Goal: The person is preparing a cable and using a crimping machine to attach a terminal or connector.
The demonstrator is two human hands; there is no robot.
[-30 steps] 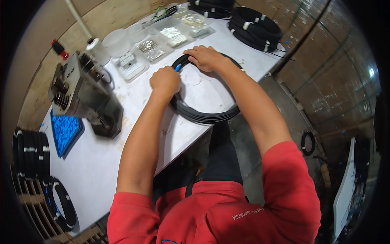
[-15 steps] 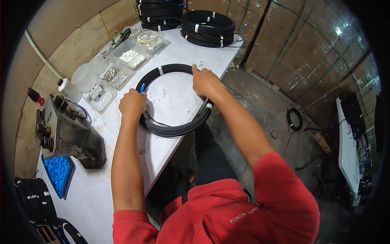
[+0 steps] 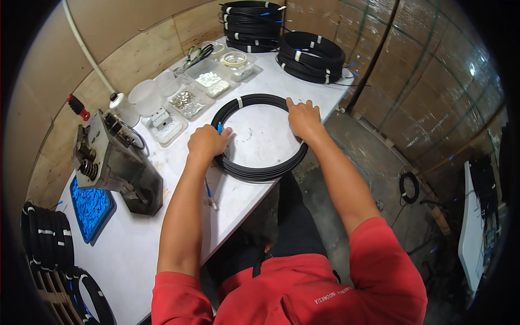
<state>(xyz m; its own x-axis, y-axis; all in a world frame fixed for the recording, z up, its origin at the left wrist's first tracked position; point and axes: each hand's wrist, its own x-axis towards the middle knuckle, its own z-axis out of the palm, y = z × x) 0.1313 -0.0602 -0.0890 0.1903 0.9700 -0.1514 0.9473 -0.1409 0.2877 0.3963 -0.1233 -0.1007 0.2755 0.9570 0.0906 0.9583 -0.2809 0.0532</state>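
Hands worked a black cable coil (image 3: 260,172) flat on the white table (image 3: 130,254): the left hand (image 3: 207,142) was closed on its near-left rim, by a blue end. The right hand (image 3: 304,119) pressed open-fingered on the right rim; white tape bound the far arc, with stacked coils (image 3: 310,56) beyond.

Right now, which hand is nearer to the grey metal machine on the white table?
Left. The left hand grips the black cable coil's near-left rim, closer to the grey metal machine. The right hand rests on the coil's far right rim.
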